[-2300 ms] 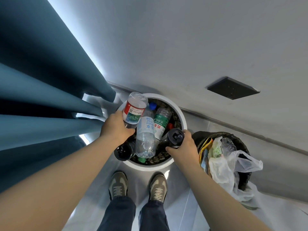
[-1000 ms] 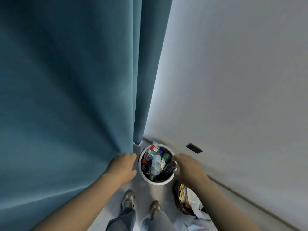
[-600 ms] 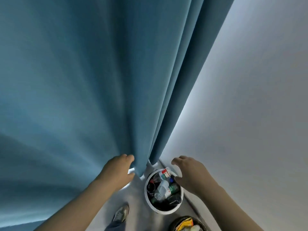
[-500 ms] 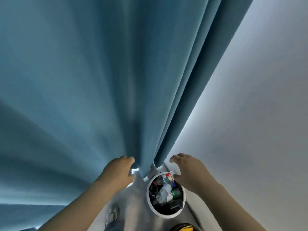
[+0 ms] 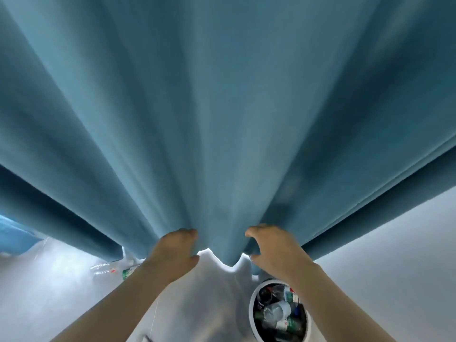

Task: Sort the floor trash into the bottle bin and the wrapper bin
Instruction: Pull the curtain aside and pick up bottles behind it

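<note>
- Floor trash is seen as two bottles lying at the lower left of the frame, a clear bottle (image 5: 102, 269) and a green-labelled bottle (image 5: 128, 272). They lie just beside each other on the pale floor (image 5: 61, 297), and the second is partly hidden by the left forearm.
- The bottle bin (image 5: 251, 314) is found at the lower right, well apart from those two and heaped with bottles. The wrapper bin is not in view.
- The left hand (image 5: 176, 248) is shown from the back with its fingers loosely curled, and nothing is seen in it. The right hand (image 5: 271, 248) is held with fingers half spread and bent, and it too is empty. Both are raised against the hem of the blue curtain (image 5: 222, 119). Whether the cloth is touched cannot be told.
- Risk, as judged:
  - The round bottles may be set rolling under the curtain by a careless first touch.
  - Trash behind the hanging folds may be missed, since much of the floor is covered by them.
  - A further bottle may slide off the heap, because the bin looks nearly full.
  - A sleeve or finger may be caught in the cloth on the way down.
- Count:
  - Two hands are in view.
  - Two bottles lie on the floor.
  - One bin is in view.
  - One curtain hangs in many folds.
  - No wrappers are seen.
  - The bottles inside the bin overlap, so several are made out but no exact number can be given.
</note>
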Motion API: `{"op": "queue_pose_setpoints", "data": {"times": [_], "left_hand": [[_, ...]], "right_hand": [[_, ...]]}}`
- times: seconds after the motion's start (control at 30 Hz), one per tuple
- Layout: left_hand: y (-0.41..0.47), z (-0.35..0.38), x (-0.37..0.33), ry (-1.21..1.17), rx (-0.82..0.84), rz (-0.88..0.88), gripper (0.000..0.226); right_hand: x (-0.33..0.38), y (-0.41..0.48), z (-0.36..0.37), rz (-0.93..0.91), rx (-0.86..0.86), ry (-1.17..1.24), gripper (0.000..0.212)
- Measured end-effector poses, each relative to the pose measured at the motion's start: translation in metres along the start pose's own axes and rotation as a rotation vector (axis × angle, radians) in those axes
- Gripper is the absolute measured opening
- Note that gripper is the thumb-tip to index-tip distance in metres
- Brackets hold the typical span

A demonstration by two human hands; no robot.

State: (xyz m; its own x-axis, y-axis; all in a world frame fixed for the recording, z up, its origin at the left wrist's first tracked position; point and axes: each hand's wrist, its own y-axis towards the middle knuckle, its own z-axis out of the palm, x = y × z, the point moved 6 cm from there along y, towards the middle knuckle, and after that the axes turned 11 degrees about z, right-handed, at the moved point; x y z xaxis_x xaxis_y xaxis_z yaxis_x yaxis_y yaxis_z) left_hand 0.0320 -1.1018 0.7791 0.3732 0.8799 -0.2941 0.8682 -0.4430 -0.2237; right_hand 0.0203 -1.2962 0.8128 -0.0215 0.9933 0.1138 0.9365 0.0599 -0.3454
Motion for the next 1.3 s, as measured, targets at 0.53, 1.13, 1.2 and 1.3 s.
{"op": "queue_pose_setpoints", "data": {"times": [0.53,1.13,1.2,1.3], "left_hand": [[-0.167,-0.017,0.210,-0.174,-0.075,-0.442,0.033],[-0.209,0.036,0.361,-0.317,0.001,-0.768,0.040],[-0.201,0.052,0.371,-0.337,0.020,-0.807,0.039],[-0.189,0.082,0.390,-0.378,0.028,-0.864,0.038]], "right_hand": [[0.280,0.045,0.030,-0.437,0.109,-0.197,0.032],[0.459,0.139,0.128,-0.706,0.297,-0.437,0.034],[0.466,0.155,0.143,-0.734,0.320,-0.469,0.035],[0.474,0.182,0.174,-0.767,0.336,-0.507,0.035]]}}
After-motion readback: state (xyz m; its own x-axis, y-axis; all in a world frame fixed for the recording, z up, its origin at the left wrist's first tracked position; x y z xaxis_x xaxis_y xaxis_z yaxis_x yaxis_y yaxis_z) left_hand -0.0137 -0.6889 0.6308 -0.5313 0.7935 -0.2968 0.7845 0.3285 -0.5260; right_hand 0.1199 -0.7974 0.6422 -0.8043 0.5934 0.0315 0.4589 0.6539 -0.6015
